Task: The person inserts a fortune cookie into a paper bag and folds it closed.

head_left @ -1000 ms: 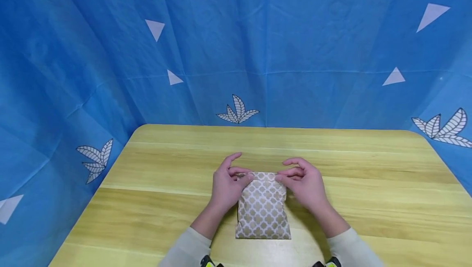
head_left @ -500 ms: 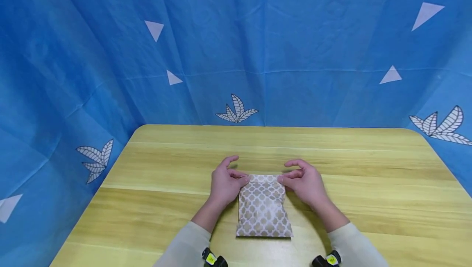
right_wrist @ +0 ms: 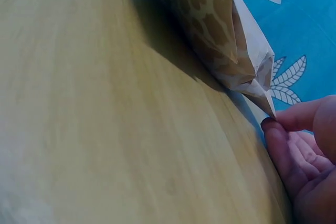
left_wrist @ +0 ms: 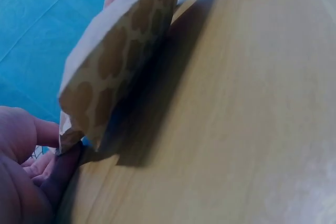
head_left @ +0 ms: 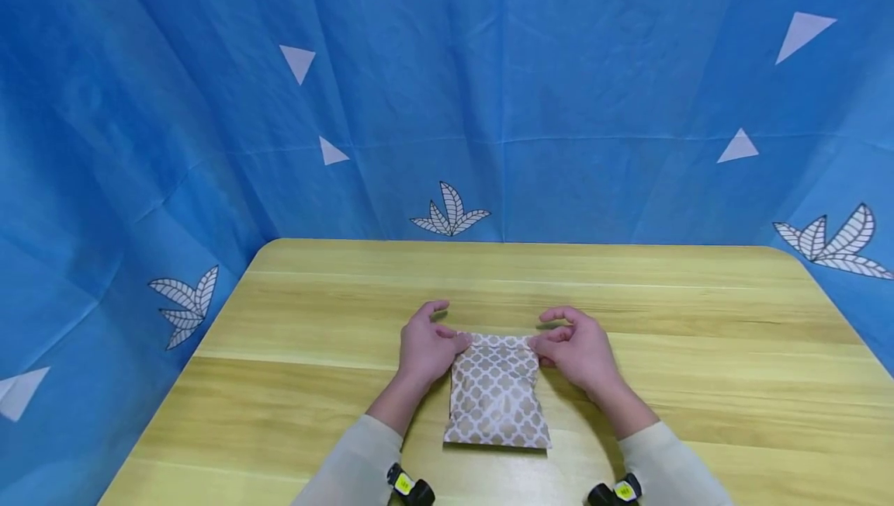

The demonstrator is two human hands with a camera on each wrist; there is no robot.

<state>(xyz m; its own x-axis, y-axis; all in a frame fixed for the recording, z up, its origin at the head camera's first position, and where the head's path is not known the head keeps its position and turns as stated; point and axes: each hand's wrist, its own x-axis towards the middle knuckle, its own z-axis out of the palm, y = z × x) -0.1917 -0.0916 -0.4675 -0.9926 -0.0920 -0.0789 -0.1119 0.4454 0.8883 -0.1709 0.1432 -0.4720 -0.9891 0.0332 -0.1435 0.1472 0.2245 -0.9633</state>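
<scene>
A paper bag (head_left: pixel 497 397) with a tan and white lattice pattern lies in front of the person, its far edge folded over. At its far left corner the left hand (head_left: pixel 424 347) pinches the paper between thumb and finger. The right hand (head_left: pixel 578 347) does the same at the far right corner. In the left wrist view the bag (left_wrist: pixel 113 56) is seen edge-on and slightly raised, its corner between thumb and finger. The right wrist view has the bag's creased side (right_wrist: pixel 210 24), with its pointed corner between the right fingertips. What the bag contains is hidden.
A light wooden table (head_left: pixel 698 382) spreads under both hands. Behind it and to its sides hangs a blue curtain (head_left: pixel 594 102) with white leaf and triangle prints. A black wrist device (head_left: pixel 412 486) is strapped on the left sleeve, another (head_left: pixel 615 490) on the right.
Both hands have shifted slightly towards the person and a little apart along the bag's far edge. The bag's near edge has lifted slightly, with a shadow under it. The pinch stays.
</scene>
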